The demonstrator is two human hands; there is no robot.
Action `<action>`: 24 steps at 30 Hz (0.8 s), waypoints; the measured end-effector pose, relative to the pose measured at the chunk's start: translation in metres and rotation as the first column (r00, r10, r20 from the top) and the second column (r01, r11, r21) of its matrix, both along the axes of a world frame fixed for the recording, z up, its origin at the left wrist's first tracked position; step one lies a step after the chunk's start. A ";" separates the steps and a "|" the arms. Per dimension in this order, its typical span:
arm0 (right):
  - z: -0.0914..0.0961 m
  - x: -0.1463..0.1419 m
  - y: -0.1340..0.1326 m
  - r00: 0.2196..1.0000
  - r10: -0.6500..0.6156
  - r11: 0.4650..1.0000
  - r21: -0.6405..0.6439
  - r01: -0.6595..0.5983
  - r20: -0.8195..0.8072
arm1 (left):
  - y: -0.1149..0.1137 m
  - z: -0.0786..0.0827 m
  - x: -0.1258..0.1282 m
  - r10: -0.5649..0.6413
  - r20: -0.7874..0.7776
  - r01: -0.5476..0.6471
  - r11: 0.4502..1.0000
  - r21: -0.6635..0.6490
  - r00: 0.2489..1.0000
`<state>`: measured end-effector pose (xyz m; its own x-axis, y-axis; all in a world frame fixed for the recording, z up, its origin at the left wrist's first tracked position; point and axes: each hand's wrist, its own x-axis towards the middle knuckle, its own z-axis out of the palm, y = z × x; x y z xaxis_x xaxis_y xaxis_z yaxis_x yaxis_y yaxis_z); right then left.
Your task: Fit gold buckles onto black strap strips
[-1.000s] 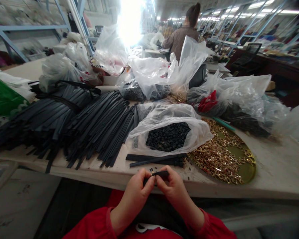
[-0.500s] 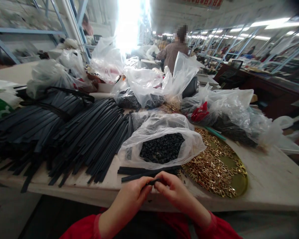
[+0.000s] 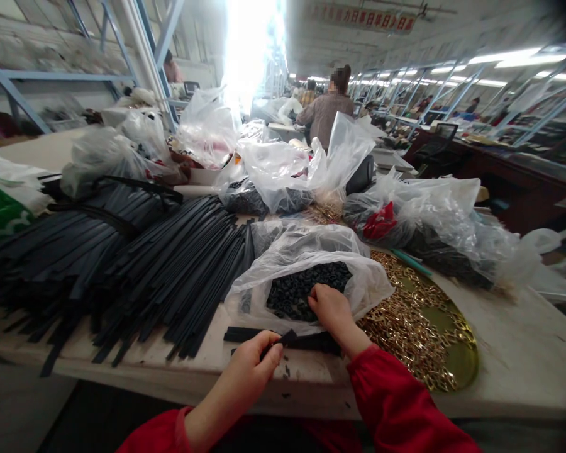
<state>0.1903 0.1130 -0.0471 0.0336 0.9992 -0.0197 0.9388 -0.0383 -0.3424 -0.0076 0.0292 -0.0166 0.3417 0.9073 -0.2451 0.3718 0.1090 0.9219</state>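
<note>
My left hand (image 3: 255, 363) pinches the end of a short black strap (image 3: 283, 340) just above the table's front edge. My right hand (image 3: 329, 308) reaches into an open clear plastic bag (image 3: 306, 267) full of small black loops (image 3: 302, 286); its fingertips are curled down among them, and I cannot see whether they hold one. A few loose black straps (image 3: 264, 335) lie on the table between my hands. Both sleeves are red.
A big heap of long black straps (image 3: 122, 251) covers the table's left half. A gold tray (image 3: 457, 352) of gold buckles sits at the right. More plastic bags (image 3: 434, 214) crowd the back. A person (image 3: 327, 104) stands beyond them.
My right hand let go of the strap and moved forward into the bag of black loops. My left hand kept the strap. The view tilted up slightly.
</note>
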 end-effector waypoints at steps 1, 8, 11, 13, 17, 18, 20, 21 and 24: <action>0.005 0.001 -0.004 1.000 0.016 1.000 0.011 -0.015 -0.019 | 0.001 0.002 -0.001 0.021 0.023 -0.021 1.000 -0.001 1.000; 0.039 -0.024 -0.063 0.528 0.031 0.965 -0.111 -0.236 -0.848 | 0.011 0.015 0.003 0.118 0.136 -0.118 0.993 -0.002 0.984; 0.039 -0.037 -0.081 0.372 -0.031 0.963 -0.128 -0.239 -0.928 | 0.008 0.015 0.001 0.113 0.082 -0.118 0.991 0.057 0.990; 0.034 -0.040 -0.086 0.348 -0.030 0.962 -0.122 -0.246 -0.937 | 0.004 0.014 -0.002 0.103 0.049 -0.106 0.992 0.066 0.993; 0.027 -0.043 -0.092 0.377 -0.009 0.964 -0.107 -0.241 -0.926 | -0.002 0.013 -0.005 0.101 0.039 -0.104 0.991 0.083 0.994; 0.027 -0.044 -0.094 0.393 -0.006 0.968 -0.104 -0.230 -0.920 | -0.003 0.013 -0.005 0.113 0.036 -0.116 0.989 0.090 0.993; 0.029 -0.046 -0.098 0.448 0.023 0.980 -0.069 -0.188 -0.894 | -0.006 0.012 -0.004 0.136 0.034 -0.139 0.985 0.099 0.990; 0.030 -0.047 -0.100 0.476 0.044 0.986 -0.039 -0.163 -0.879 | -0.007 0.011 -0.004 0.139 0.033 -0.142 0.984 0.103 0.990; 0.031 -0.050 -0.106 0.445 0.023 0.987 -0.050 -0.150 -0.895 | -0.012 0.011 -0.004 0.132 0.004 -0.131 0.982 0.138 0.991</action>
